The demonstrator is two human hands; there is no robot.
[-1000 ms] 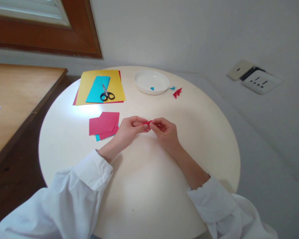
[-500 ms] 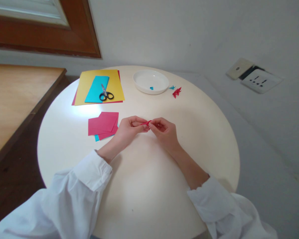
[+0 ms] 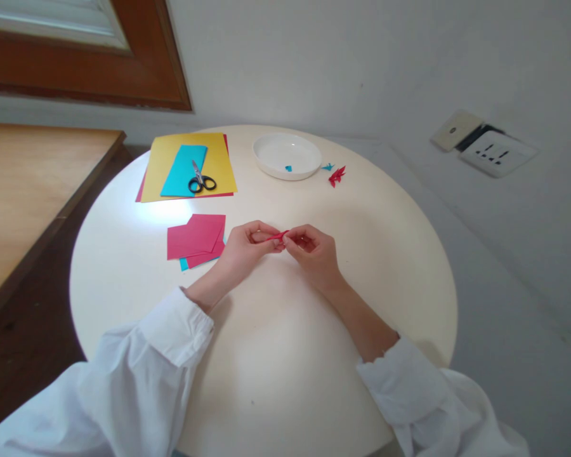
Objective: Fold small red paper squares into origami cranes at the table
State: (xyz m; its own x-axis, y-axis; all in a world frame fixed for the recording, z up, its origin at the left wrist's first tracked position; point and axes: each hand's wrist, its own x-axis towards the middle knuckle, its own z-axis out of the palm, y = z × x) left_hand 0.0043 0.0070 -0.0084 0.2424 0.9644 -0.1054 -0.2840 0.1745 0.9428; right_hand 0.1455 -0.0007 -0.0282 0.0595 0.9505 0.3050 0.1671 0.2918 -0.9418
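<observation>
Pinching a small strip of folded red paper (image 3: 276,236) between them, the left hand (image 3: 245,249) and the right hand (image 3: 315,251) meet above the middle of the round white counter (image 3: 276,362). Both are closed on it, thumbs against forefingers: the left grips its near-side length, the right its other end, with the fingertips almost touching. Most of the paper is hidden, so the exact shape of the fold cannot be told.

The step in hand seems to be creasing or shaping a fine fold. The next move, as I judge it, calls for a firm hold from the left and a light, exact pinch from the right, since so narrow a piece could easily slip or crumple.

Beside the left wrist lie overlapping red paper squares (image 3: 195,236), with a blue paper corner (image 3: 184,264) showing beneath. Farther back, black-handled scissors (image 3: 201,184) rest on a blue paper sheet (image 3: 179,170) over a yellow sheet (image 3: 219,158). A shallow white dish (image 3: 285,150) holds a tiny blue scrap (image 3: 288,168); just right of it sit a blue origami bird (image 3: 328,167) and pointed red origami pieces (image 3: 337,176).
</observation>
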